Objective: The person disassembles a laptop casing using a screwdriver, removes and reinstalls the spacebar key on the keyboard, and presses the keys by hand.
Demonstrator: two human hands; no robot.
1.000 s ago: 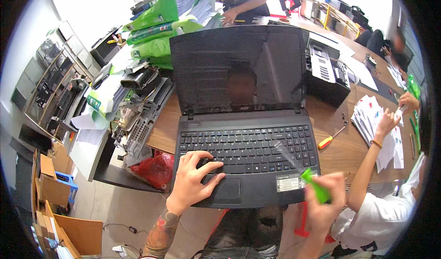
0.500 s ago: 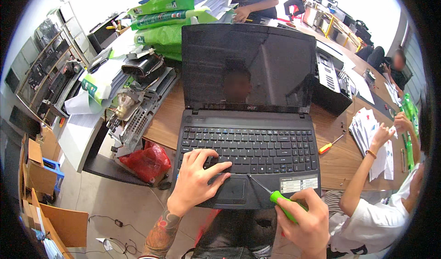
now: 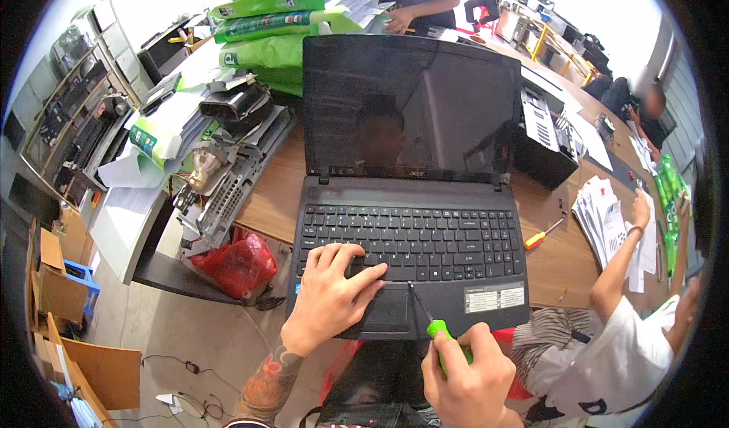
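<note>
Starting at the far left, a red plastic bag hangs by the wooden desk edge, just left of the open black laptop. Now the left hand lies flat and unclenched on the laptop's palm rest, fingers spread over the lower keys and beside the touchpad, gripping nothing. Moving right, the right hand is clenched around a green-handled screwdriver, its thin shaft angled up to the laptop's front edge, just right of the touchpad. Further right, an orange-handled screwdriver lies on the desk beside the laptop, and another person's arm reaches toward stacked papers.
</note>
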